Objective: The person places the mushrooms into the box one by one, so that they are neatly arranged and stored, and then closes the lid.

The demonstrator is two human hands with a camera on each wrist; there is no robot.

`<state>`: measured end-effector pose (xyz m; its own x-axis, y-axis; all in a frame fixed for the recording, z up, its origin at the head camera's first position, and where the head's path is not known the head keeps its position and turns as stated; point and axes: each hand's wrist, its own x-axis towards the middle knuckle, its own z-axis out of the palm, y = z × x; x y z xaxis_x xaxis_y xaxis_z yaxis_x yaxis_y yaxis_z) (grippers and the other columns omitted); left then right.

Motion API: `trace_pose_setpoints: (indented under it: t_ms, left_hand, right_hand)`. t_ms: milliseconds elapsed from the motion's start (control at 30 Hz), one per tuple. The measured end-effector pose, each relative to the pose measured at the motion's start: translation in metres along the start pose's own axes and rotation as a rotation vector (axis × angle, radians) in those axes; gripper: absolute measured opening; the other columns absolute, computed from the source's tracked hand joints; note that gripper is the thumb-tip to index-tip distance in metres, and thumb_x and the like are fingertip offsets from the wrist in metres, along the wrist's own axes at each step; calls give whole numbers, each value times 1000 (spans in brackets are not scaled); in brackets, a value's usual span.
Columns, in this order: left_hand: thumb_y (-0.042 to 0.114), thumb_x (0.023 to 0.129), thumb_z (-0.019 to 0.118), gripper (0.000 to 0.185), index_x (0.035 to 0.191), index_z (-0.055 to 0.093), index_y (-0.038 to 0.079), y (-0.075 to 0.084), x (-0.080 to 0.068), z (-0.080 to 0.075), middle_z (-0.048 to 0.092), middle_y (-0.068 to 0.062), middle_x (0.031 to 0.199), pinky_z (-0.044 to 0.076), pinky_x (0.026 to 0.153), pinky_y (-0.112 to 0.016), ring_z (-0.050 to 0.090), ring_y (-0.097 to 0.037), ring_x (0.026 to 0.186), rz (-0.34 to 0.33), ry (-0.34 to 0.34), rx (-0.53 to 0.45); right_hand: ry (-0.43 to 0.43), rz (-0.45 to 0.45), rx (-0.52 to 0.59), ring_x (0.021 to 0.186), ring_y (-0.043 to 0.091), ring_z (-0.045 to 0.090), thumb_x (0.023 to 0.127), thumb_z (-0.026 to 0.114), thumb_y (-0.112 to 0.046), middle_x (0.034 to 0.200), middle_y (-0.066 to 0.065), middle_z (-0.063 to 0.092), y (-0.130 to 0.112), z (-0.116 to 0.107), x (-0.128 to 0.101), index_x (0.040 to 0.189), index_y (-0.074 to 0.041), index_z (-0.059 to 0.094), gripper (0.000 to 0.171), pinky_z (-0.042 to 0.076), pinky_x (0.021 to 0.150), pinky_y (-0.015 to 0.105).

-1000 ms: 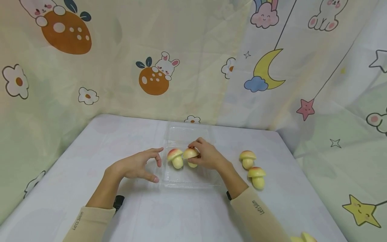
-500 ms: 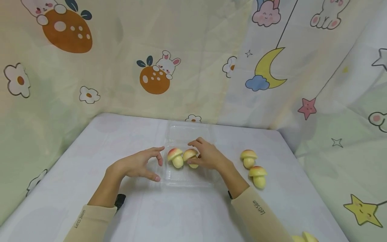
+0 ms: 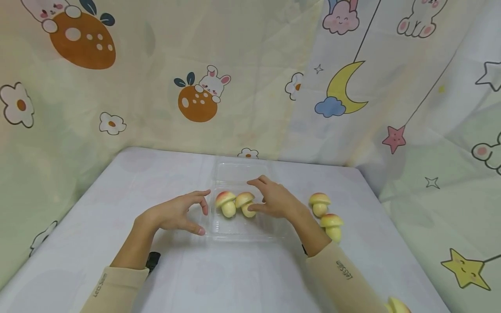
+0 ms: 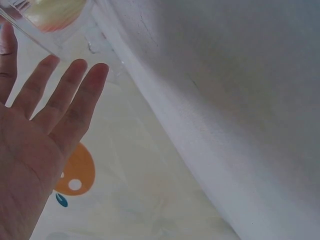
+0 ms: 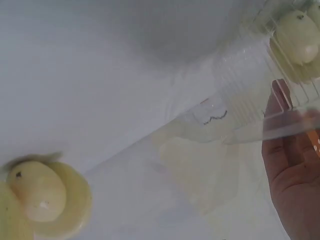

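Note:
Two toy mushrooms with yellow stems and red-tinged caps lie side by side in a clear plastic container [image 3: 239,229]: a left mushroom [image 3: 225,202] and a right mushroom [image 3: 245,200]. My right hand [image 3: 277,201] hovers over the container's right part, fingers spread away from the right mushroom's cap while the thumb overlaps its stem in the head view. Just outside the container's left wall, my left hand [image 3: 176,214] holds nothing, thumb and fingers apart. Its fingers [image 4: 80,107] look relaxed and nearly straight in the left wrist view, tips near the clear wall.
The container's clear lid [image 3: 238,170] lies folded back behind it. To the right on the white table [image 3: 219,278] are an upper mushroom [image 3: 319,201] and a lower mushroom [image 3: 332,221], close together. Part of another mushroom [image 3: 398,305] shows at the bottom right. A printed cloth [image 3: 148,95] hangs behind.
My right hand has let go of the right mushroom, its fingers lifting off the cap and drawing slightly right. The mushroom stays in the container. My left hand has hardly moved.

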<state>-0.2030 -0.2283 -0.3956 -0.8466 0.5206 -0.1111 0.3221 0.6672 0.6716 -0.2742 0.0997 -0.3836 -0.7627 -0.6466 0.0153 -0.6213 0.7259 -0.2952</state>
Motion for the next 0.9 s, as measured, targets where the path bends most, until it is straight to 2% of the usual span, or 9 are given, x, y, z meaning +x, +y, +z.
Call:
trace_pose_setpoints:
  t_ms: [167, 333, 567, 733, 900]
  left_hand:
    - [43, 76, 91, 45, 104, 63, 21, -2, -2, 0, 27, -8, 169, 29, 118, -61, 24, -39, 154, -10, -1, 2]
    - [43, 76, 90, 45, 104, 62, 21, -3, -2, 0, 27, -7, 169, 30, 118, -60, 25, -38, 154, -6, -6, 10]
    - [42, 76, 90, 44, 104, 62, 21, -2, -3, -2, 27, -7, 169, 30, 117, -61, 25, -38, 154, -10, -11, 7]
    - [41, 76, 91, 43, 104, 63, 22, -2, -4, -3, 27, -6, 169, 31, 117, -61, 26, -38, 154, -19, -9, 2]
    - [41, 77, 90, 44, 104, 63, 21, -2, -2, -1, 27, -7, 169, 29, 118, -61, 25, -37, 154, -6, 1, 1]
  right_hand:
    - [-26, -30, -10, 97, 24, 70, 92, 77, -46, 146, 4, 49, 5, -12, -8, 154, -19, 44, 76, 55, 82, 38]
    - [-51, -24, -15, 101, 24, 70, 91, 78, -46, 147, 0, 47, 13, -26, -20, 154, -21, 43, 76, 55, 85, 39]
    - [-79, -25, 4, 96, 21, 70, 89, 80, -44, 144, 2, 49, 19, -41, -38, 154, -19, 44, 78, 56, 85, 36]
    - [-151, 3, 5, 101, 15, 67, 86, 82, -48, 140, -2, 50, 21, -52, -49, 154, -22, 44, 83, 55, 89, 36]
    - [-226, 52, -26, 109, 16, 67, 81, 85, -49, 134, -6, 53, 26, -68, -63, 150, -23, 49, 83, 54, 93, 40]
